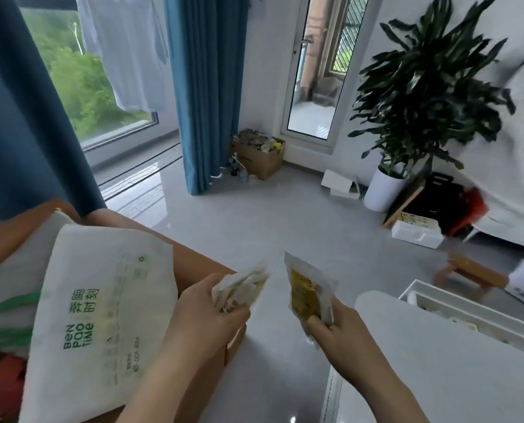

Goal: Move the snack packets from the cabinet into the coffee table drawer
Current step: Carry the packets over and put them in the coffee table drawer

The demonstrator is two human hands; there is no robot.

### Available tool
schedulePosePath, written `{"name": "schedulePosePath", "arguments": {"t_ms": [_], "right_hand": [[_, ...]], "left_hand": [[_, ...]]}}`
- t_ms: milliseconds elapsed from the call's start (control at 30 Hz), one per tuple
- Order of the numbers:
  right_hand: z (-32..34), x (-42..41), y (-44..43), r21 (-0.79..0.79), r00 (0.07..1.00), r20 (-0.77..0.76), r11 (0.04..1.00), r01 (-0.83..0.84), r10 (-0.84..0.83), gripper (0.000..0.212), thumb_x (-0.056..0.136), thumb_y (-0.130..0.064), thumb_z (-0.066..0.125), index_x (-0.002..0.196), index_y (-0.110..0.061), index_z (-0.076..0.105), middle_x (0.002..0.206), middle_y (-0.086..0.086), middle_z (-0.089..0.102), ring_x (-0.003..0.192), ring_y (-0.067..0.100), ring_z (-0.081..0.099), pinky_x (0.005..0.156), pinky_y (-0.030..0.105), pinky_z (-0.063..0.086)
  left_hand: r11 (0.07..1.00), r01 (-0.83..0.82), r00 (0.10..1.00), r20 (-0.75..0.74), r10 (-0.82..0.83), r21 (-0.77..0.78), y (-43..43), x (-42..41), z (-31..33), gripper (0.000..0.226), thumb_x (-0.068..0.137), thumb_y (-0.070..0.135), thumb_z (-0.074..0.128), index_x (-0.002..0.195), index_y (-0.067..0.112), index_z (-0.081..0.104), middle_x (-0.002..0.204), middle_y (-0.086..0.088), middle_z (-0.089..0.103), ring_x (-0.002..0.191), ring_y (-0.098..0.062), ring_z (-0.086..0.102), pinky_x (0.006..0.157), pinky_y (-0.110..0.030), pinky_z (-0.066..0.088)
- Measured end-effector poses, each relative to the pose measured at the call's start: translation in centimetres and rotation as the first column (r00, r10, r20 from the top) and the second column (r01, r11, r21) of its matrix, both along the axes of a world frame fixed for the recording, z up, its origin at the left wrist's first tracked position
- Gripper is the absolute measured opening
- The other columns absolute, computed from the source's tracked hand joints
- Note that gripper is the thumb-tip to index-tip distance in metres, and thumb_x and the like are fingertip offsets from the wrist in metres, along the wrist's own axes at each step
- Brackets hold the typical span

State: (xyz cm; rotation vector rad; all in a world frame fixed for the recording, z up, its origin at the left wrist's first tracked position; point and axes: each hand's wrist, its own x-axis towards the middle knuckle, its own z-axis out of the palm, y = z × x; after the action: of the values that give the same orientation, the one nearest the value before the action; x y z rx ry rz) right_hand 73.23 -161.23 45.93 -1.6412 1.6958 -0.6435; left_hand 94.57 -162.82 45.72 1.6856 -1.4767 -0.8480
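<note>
Pale grey glossy floor tiles (254, 215) filled the middle of the view. From 9 to 12 o'clock hung long blue fabric curtains (202, 87), framing a wide window (71, 77) with green hillside behind it and a white garment (126, 50) hanging in front of the glass. At 2 o'clock stood a tall dark-leaved houseplant (422, 96) in a white round pot (382, 190), with a narrow white-framed glass door (315, 87) at 1 o'clock.

At 8 o'clock lay a large white non-woven bag with green lettering (102, 315), resting on top of a big brown cardboard carton (199, 264). At 4 to 5 o'clock the smooth white counter (422, 361) reached in from the edge, and just beyond it, at 4 o'clock, a white drawer (468, 309) stood pulled open; its contents were too blurred to tell. A smaller open brown cardboard box (260, 157) full of oddments sat on the floor at 12 o'clock, at the foot of the curtain.

Both hands were raised over the floor, between the carton and the counter. The left hand (206, 315), at 6 o'clock, had its fingers curled round a bunch of small white snack packets (242, 288). The right hand (340, 334), just beside it toward 5 o'clock, pinched the lower edge of a flat yellow and clear snack packet (306, 297), which stood upright. The two lots of packets were near each other but apart, and neither had reached the drawer.
</note>
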Motion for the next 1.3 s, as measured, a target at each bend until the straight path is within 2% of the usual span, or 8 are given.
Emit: {"name": "schedulePosePath", "arguments": {"t_ms": [133, 333, 467, 567, 733, 900, 1167, 1300], "right_hand": [[0.1, -3.9, -5.4, -0.014, 0.999, 0.004, 0.999, 0.042, -0.042, 0.016, 0.086, -0.023, 0.049, 0.072, -0.032, 0.047, 0.059, 0.0, 0.051, 0.05, 0.005, 0.04, 0.054, 0.025, 0.034], [-0.3, -9.9, -12.2, 0.009, 0.997, -0.07, 0.999, 0.046, -0.045, 0.018, 0.085, -0.023, 0.047, 0.083, -0.041, 0.047, 0.068, 0.002, 0.058, 0.06, 0.013, 0.053, 0.056, 0.026, 0.04], [-1.8, -13.2, -16.3, 0.045, 0.992, -0.099, 0.995, 0.084, -0.079, 0.012, 0.086, -0.026, 0.047, 0.095, -0.033, 0.051, 0.07, 0.001, 0.058, 0.062, 0.013, 0.054, 0.057, 0.026, 0.04], [-3.0, -15.2, -20.0, 0.069, 0.983, -0.149, 0.991, 0.117, -0.105, 0.012, 0.085, -0.023, 0.046, 0.096, -0.028, 0.05, 0.072, 0.003, 0.057, 0.062, 0.016, 0.051, 0.057, 0.027, 0.037], [-5.0, -18.2, -27.2, 0.122, 0.962, -0.238, 0.978, 0.167, -0.134, 0.014, 0.089, -0.026, 0.045, 0.101, -0.028, 0.05, 0.074, 0.006, 0.06, 0.067, 0.019, 0.058, 0.059, 0.031, 0.043], [-5.4, -20.7, -33.5, 0.19, 0.948, -0.289, 0.962, 0.197, -0.137, 0.024, 0.087, -0.023, 0.045, 0.11, -0.03, 0.049, 0.064, -0.002, 0.05, 0.055, 0.012, 0.047, 0.05, 0.021, 0.032], [-6.1, -25.7, -41.0, 0.231, 0.93, -0.256, 0.917, 0.325, -0.264, 0.022, 0.086, -0.02, 0.046, 0.105, -0.031, 0.048, 0.067, -0.003, 0.052, 0.056, 0.01, 0.047, 0.053, 0.022, 0.035], [-7.0, -30.1, -44.6, 0.249, 0.911, -0.239, 0.885, 0.393, -0.337, 0.033, 0.088, -0.022, 0.046, 0.12, -0.032, 0.047, 0.07, -0.006, 0.053, 0.062, 0.007, 0.051, 0.055, 0.021, 0.038]], "left_hand": [[0.998, 0.059, 0.997, 0.057, -0.059, 0.009, -6.7, -3.9, 0.6, 0.012, 0.068, 0.022, 0.072, 0.074, 0.023, 0.061, 0.069, 0.004, 0.066, 0.066, -0.009, 0.06, 0.062, -0.034, 0.049], [0.989, 0.147, 0.976, 0.16, -0.146, 0.007, -15.3, -9.8, 0.0, 0.014, 0.068, 0.027, 0.068, 0.072, 0.022, 0.057, 0.068, 0.001, 0.064, 0.065, -0.016, 0.059, 0.059, -0.039, 0.05], [0.967, 0.251, 0.943, 0.214, -0.253, 0.038, -20.4, -12.4, -1.2, 0.014, 0.065, 0.027, 0.066, 0.074, 0.022, 0.056, 0.067, -0.001, 0.063, 0.063, -0.019, 0.058, 0.052, -0.033, 0.043], [0.949, 0.312, 0.92, 0.231, -0.315, 0.052, -25.1, -14.2, -2.3, 0.016, 0.064, 0.026, 0.065, 0.075, 0.019, 0.056, 0.066, -0.005, 0.06, 0.062, -0.023, 0.056, 0.051, -0.029, 0.036], [0.908, 0.412, 0.87, 0.265, -0.416, 0.072, -33.8, -17.4, -4.0, 0.015, 0.065, 0.026, 0.068, 0.072, 0.022, 0.055, 0.061, -0.003, 0.058, 0.048, -0.012, 0.045, 0.047, -0.022, 0.033], [0.846, 0.513, 0.79, 0.307, -0.531, 0.144, -42.4, -20.4, -4.7, 0.02, 0.064, 0.025, 0.065, 0.067, 0.026, 0.046, 0.052, 0.003, 0.044, 0.046, -0.011, 0.038, 0.044, -0.021, 0.027], [0.749, 0.636, 0.686, 0.308, -0.66, 0.188, -53.2, -28.0, -5.3, 0.017, 0.065, 0.024, 0.065, 0.072, 0.019, 0.05, 0.055, 0.002, 0.044, 0.048, -0.013, 0.038, 0.045, -0.023, 0.027], [0.701, 0.679, 0.622, 0.336, -0.707, 0.218, -58.2, -33.4, -5.8, 0.017, 0.065, 0.025, 0.066, 0.079, 0.02, 0.056, 0.06, 0.0, 0.051, 0.053, -0.016, 0.045, 0.048, -0.026, 0.033]]}}
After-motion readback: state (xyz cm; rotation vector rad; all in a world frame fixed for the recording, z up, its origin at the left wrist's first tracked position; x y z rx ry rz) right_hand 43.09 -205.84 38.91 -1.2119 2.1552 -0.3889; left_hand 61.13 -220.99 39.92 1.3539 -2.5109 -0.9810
